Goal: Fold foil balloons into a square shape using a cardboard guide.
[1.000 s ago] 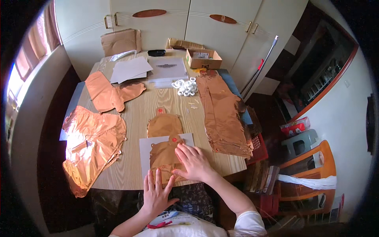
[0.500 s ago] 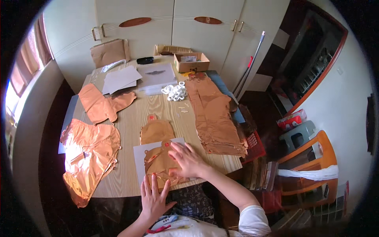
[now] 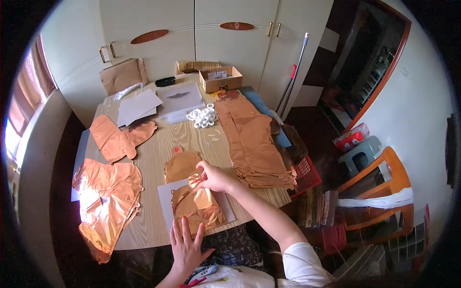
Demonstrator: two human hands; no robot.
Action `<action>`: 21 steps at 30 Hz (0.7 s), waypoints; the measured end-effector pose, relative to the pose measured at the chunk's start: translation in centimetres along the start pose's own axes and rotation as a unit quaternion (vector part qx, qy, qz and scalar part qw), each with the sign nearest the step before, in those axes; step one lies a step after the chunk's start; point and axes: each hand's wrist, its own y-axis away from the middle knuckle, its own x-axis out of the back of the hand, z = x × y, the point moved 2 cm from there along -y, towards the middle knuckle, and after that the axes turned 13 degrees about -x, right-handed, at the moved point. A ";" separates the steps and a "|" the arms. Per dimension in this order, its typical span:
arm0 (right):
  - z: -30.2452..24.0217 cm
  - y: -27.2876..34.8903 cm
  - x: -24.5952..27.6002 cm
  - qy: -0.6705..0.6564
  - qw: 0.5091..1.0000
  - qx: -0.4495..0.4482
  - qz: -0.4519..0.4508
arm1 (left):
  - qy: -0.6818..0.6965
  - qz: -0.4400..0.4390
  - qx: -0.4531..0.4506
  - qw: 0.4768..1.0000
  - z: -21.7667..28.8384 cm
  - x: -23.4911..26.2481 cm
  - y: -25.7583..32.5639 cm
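Note:
A flat copper-coloured foil balloon [image 3: 209, 217] lies on a white sheet [image 3: 165, 200] at the table's near edge. My right hand [image 3: 215, 178] pinches its upper end between thumb and fingers and holds that part raised and folded over, with shiny foil showing. My left hand [image 3: 187, 249] rests with spread fingers on the lower left edge of the balloon. Just beyond the sheet lies another flat foil piece [image 3: 181, 165] with a red-marked tab [image 3: 177, 150] at its top.
A tall stack of copper foil pieces [image 3: 247, 137] lies to the right. Crumpled shiny foil [image 3: 108, 197] and folded foil [image 3: 110, 137] are on the left. Farther back are white rings [image 3: 201, 116], pale sheets [image 3: 139, 106] and an open cardboard box [image 3: 221, 81]. A wooden chair [image 3: 398, 192] stands at right.
My right hand has gone from resting on the foil balloon to pinching and lifting its upper end. My left hand stays on the lower edge. The view has shifted slightly.

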 end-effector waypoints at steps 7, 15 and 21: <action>2.0 -0.9 0.3 -0.193 0.978 -0.066 -0.051 | -0.003 -0.003 -0.003 1.000 0.1 -0.1 -0.2; 0.5 2.2 -2.0 0.187 0.956 0.166 0.153 | 0.001 -0.001 0.003 1.000 0.1 -0.1 -0.1; -0.6 8.5 -5.0 0.323 0.906 0.248 0.117 | 0.015 -0.020 0.004 1.000 -0.1 -0.4 -0.1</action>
